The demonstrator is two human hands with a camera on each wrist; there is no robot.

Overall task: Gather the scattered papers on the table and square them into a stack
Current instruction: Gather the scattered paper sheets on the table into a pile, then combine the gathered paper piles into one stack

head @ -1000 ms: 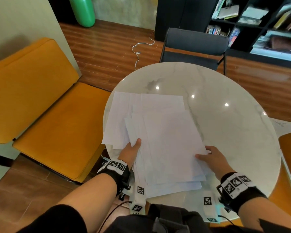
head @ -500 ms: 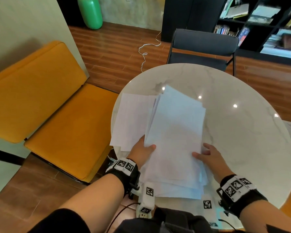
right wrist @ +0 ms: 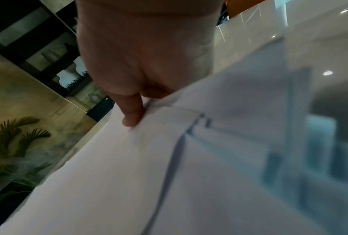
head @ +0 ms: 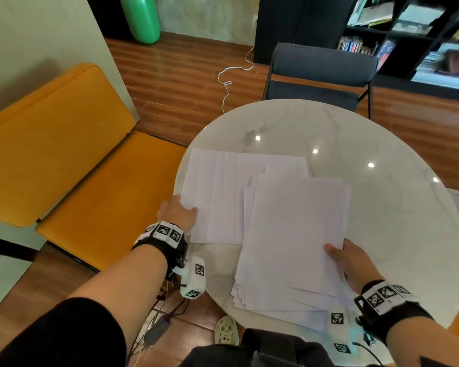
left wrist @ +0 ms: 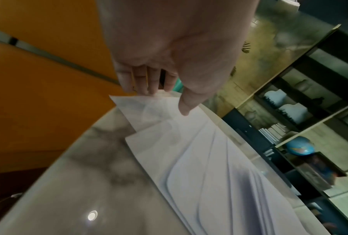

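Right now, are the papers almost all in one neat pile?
Partly. Most sheets sit in one rough pile, pinched by the right hand, edges still fanned. The left hand pinches the spread sheets beside it. Left: join them and square the edges.

From my head view the room is evenly bright, and small white ceiling-light glints dot the glossy round white marble table [head: 329, 133]. Straight lines bow toward the edges, and the dark bookshelf [head: 419, 35] at upper right smears with motion blur. Both wrist views are dimmer and softer; the right one blurs the white paper sheets [right wrist: 189, 159] into bluish shadow.
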